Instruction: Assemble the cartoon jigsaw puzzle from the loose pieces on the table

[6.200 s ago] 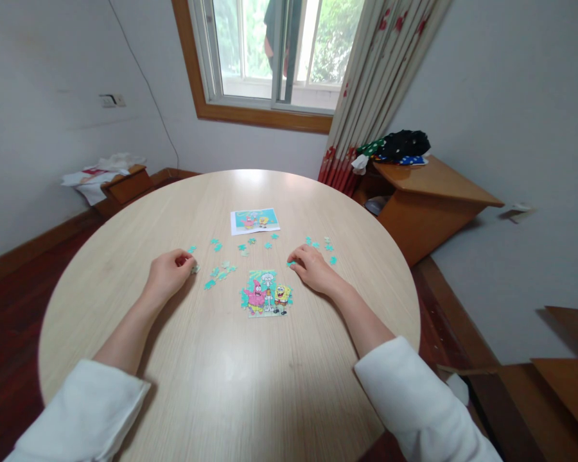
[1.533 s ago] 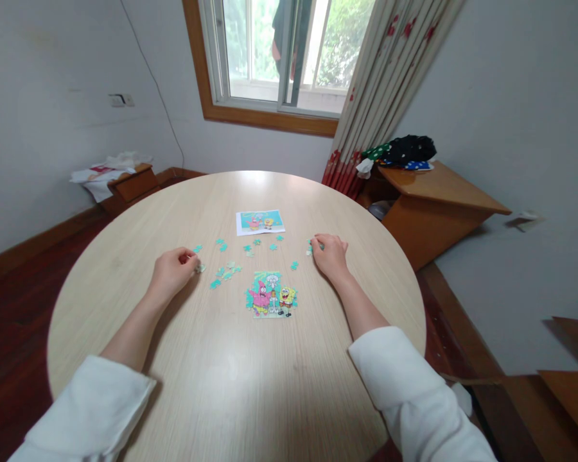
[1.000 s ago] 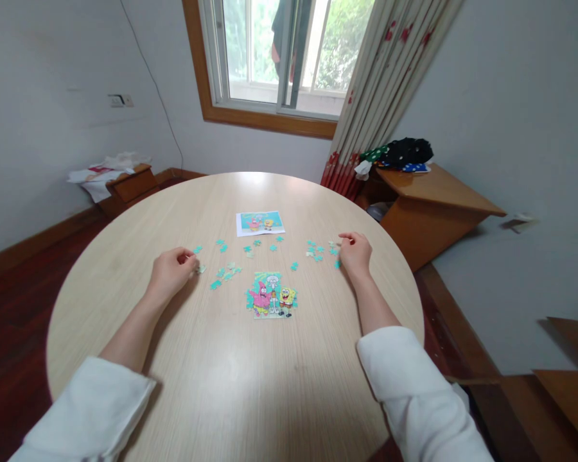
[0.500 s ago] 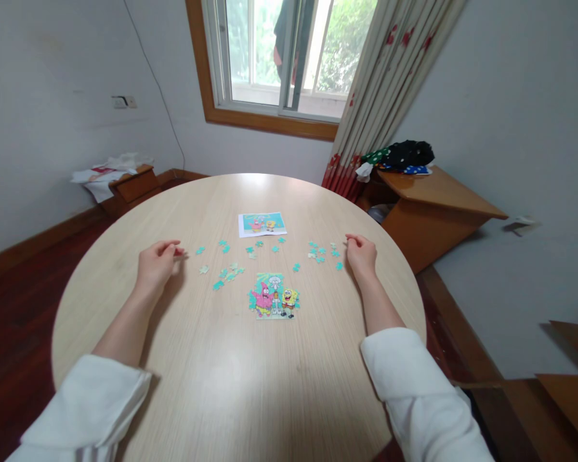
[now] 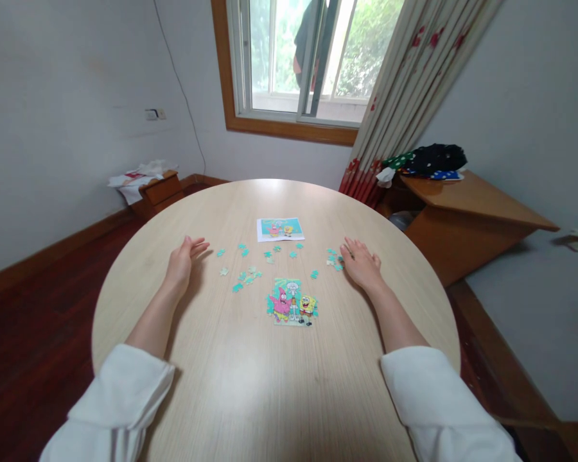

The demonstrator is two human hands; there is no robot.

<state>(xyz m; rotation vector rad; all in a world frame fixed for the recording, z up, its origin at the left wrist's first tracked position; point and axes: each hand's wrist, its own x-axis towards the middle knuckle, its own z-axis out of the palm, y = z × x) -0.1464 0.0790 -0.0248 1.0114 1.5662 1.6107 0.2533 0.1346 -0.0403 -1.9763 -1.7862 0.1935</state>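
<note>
A partly joined cartoon jigsaw puzzle (image 5: 293,303) lies on the round wooden table (image 5: 241,385), showing pink, grey-green and yellow figures. My right hand (image 5: 362,262) is palm down with fingers spread, over the edge of a cluster of loose puzzle pieces (image 5: 331,262); its fingers hide some of them. My left hand (image 5: 183,262) rests on its side at the left, fingers stretched out and holding nothing, apart from a loose turquoise piece (image 5: 220,253). More loose pieces (image 5: 249,276) are scattered between the hands. Beyond them lies a printed reference picture (image 5: 280,229).
A wooden cabinet (image 5: 481,218) with a heap of dark and dotted cloth (image 5: 436,160) stands at the right. A small wooden stand (image 5: 161,191) with papers is at the back left. A curtain (image 5: 404,90) hangs beside the window (image 5: 298,64).
My right hand has moved inward over the right-hand pieces and its fingers have spread. My left hand's fingers have straightened. The whole view has shifted, with things now farther right.
</note>
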